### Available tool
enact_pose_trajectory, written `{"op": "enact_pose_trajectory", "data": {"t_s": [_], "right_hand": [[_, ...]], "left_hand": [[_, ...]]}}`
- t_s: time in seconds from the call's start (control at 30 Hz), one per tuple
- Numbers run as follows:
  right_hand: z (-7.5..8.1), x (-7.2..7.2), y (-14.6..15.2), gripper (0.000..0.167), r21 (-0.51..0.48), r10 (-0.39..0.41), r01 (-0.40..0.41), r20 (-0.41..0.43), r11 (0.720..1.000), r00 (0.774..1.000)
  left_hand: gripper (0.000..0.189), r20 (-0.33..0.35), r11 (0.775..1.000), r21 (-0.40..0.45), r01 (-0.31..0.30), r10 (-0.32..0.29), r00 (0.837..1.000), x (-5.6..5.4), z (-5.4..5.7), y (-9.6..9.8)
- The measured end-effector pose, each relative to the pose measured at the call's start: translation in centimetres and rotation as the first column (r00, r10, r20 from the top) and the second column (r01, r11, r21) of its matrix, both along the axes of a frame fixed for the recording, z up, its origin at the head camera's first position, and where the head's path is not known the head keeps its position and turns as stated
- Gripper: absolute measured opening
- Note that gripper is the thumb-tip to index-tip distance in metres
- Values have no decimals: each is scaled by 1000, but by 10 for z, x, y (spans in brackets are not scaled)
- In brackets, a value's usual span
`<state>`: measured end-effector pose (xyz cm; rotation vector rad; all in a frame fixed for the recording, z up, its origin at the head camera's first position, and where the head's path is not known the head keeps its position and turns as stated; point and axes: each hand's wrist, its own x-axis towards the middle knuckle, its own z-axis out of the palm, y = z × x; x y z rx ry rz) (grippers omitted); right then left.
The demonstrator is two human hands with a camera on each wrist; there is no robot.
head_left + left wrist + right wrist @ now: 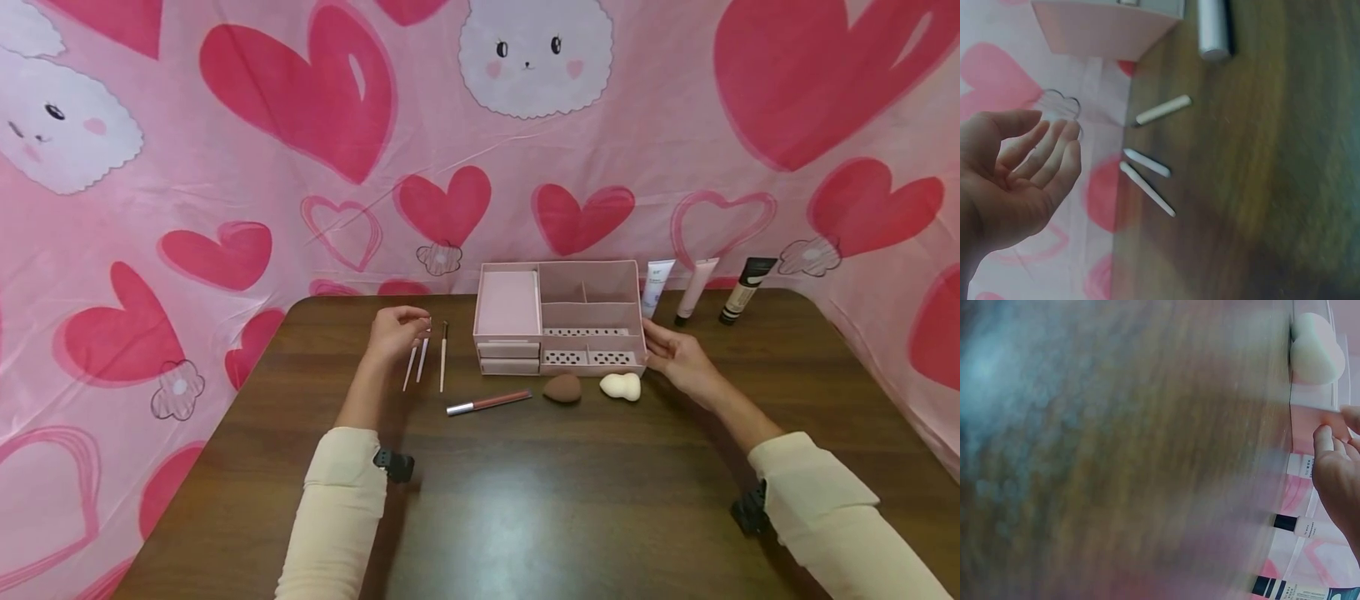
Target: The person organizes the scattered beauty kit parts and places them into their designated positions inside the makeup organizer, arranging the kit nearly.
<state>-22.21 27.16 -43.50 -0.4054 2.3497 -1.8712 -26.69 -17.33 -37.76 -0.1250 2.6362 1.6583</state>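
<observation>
The right hand (678,358), extended rather than gripping, touches the organiser (510,304) midway along the far edge of the table (600,467), probably light, stiff plastic best held by both sides, while the empty left hand (395,333), loosely curled, hovers near the sticks (1149,190).

Head view high, facing forward-down; wrist views nearer; all share table (585,475).
</observation>
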Motion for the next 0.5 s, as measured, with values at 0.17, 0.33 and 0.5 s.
{"op": "enact_pose_trajectory", "data": {"t_s": [0.17, 0.33, 0.5], "right_hand": [[0, -2, 0, 67, 16, 3, -3, -3, 1000, 1000], [-1, -2, 2, 68, 27, -6, 6, -1, 1000, 1000], [0, -2, 1, 68, 30, -14, 13, 20, 999, 1000]], "left_hand": [[30, -49, 979, -187, -75, 67, 997, 3, -10, -11], [29, -35, 941, -324, -95, 88, 995, 4, -20, -18], [32, 2, 903, -420, -92, 103, 995, 4, -30, -23]]}}
